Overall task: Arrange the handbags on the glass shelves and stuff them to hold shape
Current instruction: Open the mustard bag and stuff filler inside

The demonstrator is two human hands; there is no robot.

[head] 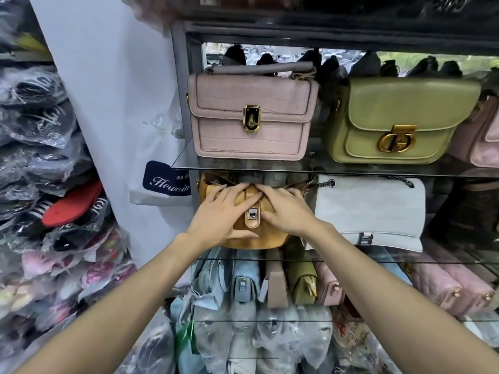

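Shelves [270, 168] of clear glass in a dark metal frame fill the right of the view, stacked in tiers so each bag faces the aisle; their smooth edges catch the light and their panes show the stock below. On the left, packed goods [40, 163] in crinkled plastic sleeves rise in a slumping pile, probably stored rather than shown. Along the upper tier a green bag [399, 117] with a rounded flap and heavy gold clasp stands just beside a pink bag [251, 117], boxy, croc-embossed, with a stiff top handle; both sit upright and full, so I judge them already stuffed. On the tier below, a white bag [370, 211], soft and quilted-looking with a chain through metal eyelets, leans face out. Left of it, touching or nearly so, the tan bag [259, 236] sits at the left end of that middle tier, a curved saddle shape in matte leather with a narrow strap tab and a small silver lock [252, 214]. Both hands lie flat on its front: the left hand [220, 214] with fingers spread and straight across the flap, thumb along the lower edge, and the right hand [283, 209] likewise splayed, fingertips meeting the other's near the top. Neither clamps anything; they press, likely to seat the bag squarely and smooth its shape. Beneath, smaller bags [272, 284] stand packed on edge to save room.
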